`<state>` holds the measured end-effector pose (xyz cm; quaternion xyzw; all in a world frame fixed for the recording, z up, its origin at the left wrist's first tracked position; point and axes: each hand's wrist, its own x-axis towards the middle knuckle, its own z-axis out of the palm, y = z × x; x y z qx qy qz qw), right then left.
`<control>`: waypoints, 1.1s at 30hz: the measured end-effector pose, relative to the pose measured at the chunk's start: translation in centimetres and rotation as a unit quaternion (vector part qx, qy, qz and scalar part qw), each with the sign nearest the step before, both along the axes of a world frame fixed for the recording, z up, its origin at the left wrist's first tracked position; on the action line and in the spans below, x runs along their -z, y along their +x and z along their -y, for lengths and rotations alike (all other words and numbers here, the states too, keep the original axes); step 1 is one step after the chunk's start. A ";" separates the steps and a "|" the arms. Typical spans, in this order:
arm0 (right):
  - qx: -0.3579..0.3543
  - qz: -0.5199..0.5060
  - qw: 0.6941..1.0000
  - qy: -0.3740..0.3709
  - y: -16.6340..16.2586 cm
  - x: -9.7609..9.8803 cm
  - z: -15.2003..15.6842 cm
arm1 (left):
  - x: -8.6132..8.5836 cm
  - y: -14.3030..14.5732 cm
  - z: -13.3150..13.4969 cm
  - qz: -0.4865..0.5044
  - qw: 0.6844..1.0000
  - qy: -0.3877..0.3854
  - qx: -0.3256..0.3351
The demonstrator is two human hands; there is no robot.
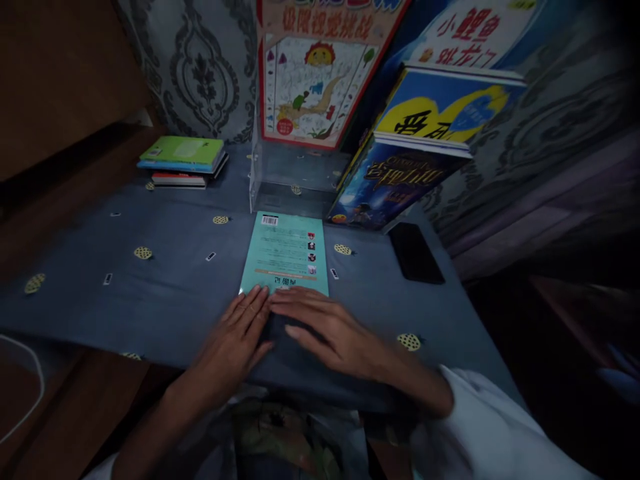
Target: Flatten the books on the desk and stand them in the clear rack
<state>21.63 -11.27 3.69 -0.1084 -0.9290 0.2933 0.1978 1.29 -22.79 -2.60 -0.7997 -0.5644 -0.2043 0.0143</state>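
A thin turquoise book [285, 250] lies flat on the cloth-covered table, its barcode at the far end and its printing upside down to me. My left hand [243, 327] rests flat at the book's near left corner, fingers stretched out. Across the near edge reaches my right hand [325, 327], fingers extended together and the thumb apart, its fingertips close to those of the left. Neither hand grips anything. Both hands hide part of the book's near edge.
Behind the book stands a clear acrylic holder [254, 177] with a red-bordered picture book [310, 80]. Upright books, one dark blue [395, 177], stand right of it. A black phone [416, 253] lies at right. Stacked books [185, 153] sit at the back left of the blue tablecloth [170, 293].
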 end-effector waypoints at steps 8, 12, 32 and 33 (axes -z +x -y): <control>-0.134 0.076 0.987 -0.043 -6.3 1.1 -1.9 | -1.1 0.2 0.2 0.050 0.998 -0.026 0.008; -0.144 0.100 0.983 -0.056 -6.6 1.3 -3.2 | -1.0 -0.1 0.1 0.038 0.999 -0.013 0.001; -0.076 0.112 0.990 0.045 -10.4 3.6 -13.7 | 1.0 0.0 -0.1 -0.033 0.999 0.010 -0.019; -0.068 0.111 0.990 0.051 -10.6 3.7 -14.4 | 1.1 0.0 -0.1 -0.031 0.999 0.009 -0.020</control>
